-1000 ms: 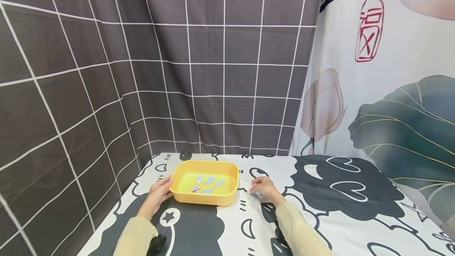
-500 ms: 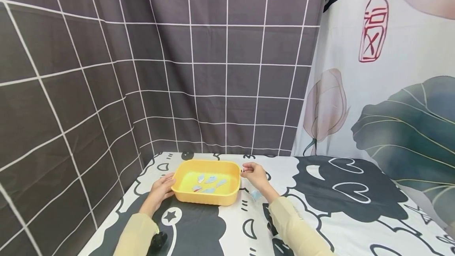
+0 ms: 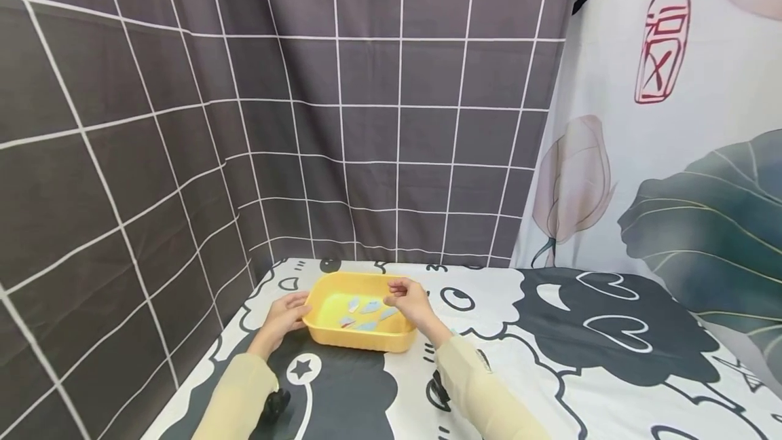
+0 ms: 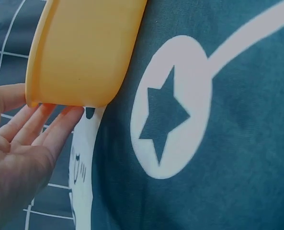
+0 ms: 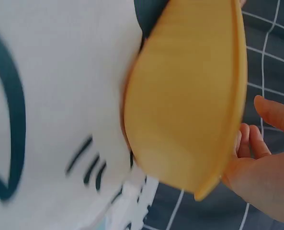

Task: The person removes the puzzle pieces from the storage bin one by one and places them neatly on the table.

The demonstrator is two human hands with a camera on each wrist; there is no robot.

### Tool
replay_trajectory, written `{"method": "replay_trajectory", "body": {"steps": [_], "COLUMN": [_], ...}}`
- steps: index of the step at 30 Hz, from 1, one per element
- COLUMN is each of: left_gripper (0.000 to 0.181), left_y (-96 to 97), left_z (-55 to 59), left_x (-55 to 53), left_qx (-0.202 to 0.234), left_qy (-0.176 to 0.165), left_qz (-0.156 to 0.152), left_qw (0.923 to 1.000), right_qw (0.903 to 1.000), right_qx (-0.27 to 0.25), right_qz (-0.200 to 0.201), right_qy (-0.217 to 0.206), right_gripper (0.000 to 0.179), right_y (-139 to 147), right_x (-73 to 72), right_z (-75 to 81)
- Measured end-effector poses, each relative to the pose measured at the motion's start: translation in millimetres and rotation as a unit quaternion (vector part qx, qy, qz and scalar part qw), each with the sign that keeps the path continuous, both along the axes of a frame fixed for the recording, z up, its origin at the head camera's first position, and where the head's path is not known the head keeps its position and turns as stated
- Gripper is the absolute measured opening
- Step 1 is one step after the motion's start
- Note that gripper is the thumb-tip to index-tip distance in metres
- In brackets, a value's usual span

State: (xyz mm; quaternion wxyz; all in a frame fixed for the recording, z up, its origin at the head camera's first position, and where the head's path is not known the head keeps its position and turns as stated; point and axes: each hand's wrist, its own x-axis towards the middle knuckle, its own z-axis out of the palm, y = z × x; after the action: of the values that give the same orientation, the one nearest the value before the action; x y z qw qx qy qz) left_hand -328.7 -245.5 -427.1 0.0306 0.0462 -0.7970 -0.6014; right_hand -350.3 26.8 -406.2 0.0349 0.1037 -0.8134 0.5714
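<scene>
A shallow yellow plastic basin (image 3: pixel 360 340) stands on the patterned cloth. Several small, flat, pale blue pieces (image 3: pixel 370 306) lie on its floor, one with a red patch. At its left end my left hand (image 3: pixel 284 318) holds the rim, thumb at the edge and the other fingers beneath, as the left wrist view shows. My right hand (image 3: pixel 411 301) hovers over the basin's right end, fingers loosely bent. In the right wrist view the basin wall (image 5: pixel 185 105) hides part of this hand (image 5: pixel 266 167); thumb and fingers look apart, with nothing seen between them.
A black-and-white cartoon cloth (image 3: pixel 489 372) covers the surface. Dark grid curtain (image 3: pixel 366 121) hangs behind and to the left, and a white printed curtain (image 3: pixel 672 155) at the right. Something pale (image 3: pixel 455 331) on the cloth is mostly hidden by the right forearm.
My right hand has moved left, from beside a pale piece on the cloth, past the rim and over the basin. The left hand stays at the basin's left end.
</scene>
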Motion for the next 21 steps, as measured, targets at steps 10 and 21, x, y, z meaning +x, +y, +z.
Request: {"method": "replay_trajectory", "body": {"steps": [10,21], "left_gripper": [0.046,0.050], "left_y": [-0.9,-5.2], "left_z": [10.0,7.5], "left_x": [-0.8,-3.0], "left_qx": [-0.066,-0.042], "left_qy": [0.012,0.011], "left_qz": [-0.017,-0.054], "left_qw": [0.9976,0.9976], "right_qw": [0.9964,0.9856], "right_qx": [0.051,0.128], "right_qz": [0.067,0.102], "right_qy": [0.006,-0.043], "right_gripper": [0.042,0.037], "right_y": [-21.0,-29.2], "right_x": [-4.2,-17.4], "right_z": [-18.7,-30.3]}}
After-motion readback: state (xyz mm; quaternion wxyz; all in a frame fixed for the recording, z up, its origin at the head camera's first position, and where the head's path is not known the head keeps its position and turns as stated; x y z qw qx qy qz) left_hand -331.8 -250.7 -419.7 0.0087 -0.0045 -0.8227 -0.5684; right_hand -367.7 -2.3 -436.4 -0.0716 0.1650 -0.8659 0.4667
